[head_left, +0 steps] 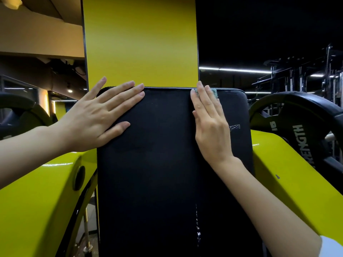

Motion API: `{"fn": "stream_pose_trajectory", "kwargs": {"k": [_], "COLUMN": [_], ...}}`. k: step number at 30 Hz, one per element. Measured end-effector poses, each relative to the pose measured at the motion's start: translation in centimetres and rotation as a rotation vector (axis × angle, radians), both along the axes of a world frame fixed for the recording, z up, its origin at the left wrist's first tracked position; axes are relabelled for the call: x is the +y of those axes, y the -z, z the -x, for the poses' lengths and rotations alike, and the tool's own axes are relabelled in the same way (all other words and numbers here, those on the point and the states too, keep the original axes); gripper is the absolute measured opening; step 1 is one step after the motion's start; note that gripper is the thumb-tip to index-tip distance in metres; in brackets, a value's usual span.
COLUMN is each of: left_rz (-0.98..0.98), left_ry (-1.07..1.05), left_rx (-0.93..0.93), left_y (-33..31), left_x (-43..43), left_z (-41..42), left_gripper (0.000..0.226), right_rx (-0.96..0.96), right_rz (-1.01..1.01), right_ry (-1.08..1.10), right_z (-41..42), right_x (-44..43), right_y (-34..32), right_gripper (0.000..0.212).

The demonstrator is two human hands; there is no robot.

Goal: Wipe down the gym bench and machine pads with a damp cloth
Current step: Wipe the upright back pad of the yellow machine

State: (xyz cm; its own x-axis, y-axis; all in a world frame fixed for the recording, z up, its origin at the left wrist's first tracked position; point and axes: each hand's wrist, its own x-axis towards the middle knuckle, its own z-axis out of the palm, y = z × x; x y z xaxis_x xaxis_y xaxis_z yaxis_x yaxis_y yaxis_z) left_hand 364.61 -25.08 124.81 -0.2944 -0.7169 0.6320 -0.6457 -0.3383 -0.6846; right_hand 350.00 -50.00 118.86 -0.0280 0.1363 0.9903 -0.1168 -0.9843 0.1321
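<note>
Pressing cloth [214,92] under straight-fingered right hand [211,127], upright long pad [163,164], left hand [96,119] flat, empty.

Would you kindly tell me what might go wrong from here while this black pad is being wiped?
1. The cloth is only pressed under the flat right hand, at the top edge of the pad, so it may slip over the edge.
2. The left hand rests bare on the pad, so that patch could be missed or smudged.
</note>
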Motion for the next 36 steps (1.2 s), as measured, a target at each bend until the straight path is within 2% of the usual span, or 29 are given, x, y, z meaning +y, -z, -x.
{"fn": "stream_pose_trajectory", "kwargs": {"k": [9, 14, 19, 23, 30, 36], "left_rz": [-0.004, 0.010, 0.011, 0.007, 0.006, 0.030], "left_ry": [0.017, 0.030, 0.025, 0.019, 0.021, 0.042], "left_rx": [0.006, 0.007, 0.011, 0.017, 0.022, -0.003], "left_y": [0.0, 0.2, 0.2, 0.1, 0.1, 0.2], "left_x": [0.1, -0.1, -0.1, 0.0, 0.0, -0.2], "left_z": [-0.1, 0.0, 0.0, 0.1, 0.1, 0.1], "left_gripper": [0.063, 0.064, 0.064, 0.063, 0.064, 0.063], "right_rx": [-0.016, -0.095, -0.058, -0.017, -0.013, 0.010], "right_rz": [-0.110, -0.235, -0.105, -0.004, -0.093, -0.173], "right_ry": [0.075, -0.015, -0.067, 0.006, 0.188, 0.095], "right_z": [3.6, 3.0, 0.9, 0.7, 3.5, 3.0], "right_x": [-6.2, -4.9, -1.2, -1.1, -5.4, -5.2], "right_y": [-0.6, -0.8, -0.1, 0.3, -0.1, -1.4], "right_gripper": [0.046, 0.044, 0.045, 0.045, 0.051, 0.051]}}
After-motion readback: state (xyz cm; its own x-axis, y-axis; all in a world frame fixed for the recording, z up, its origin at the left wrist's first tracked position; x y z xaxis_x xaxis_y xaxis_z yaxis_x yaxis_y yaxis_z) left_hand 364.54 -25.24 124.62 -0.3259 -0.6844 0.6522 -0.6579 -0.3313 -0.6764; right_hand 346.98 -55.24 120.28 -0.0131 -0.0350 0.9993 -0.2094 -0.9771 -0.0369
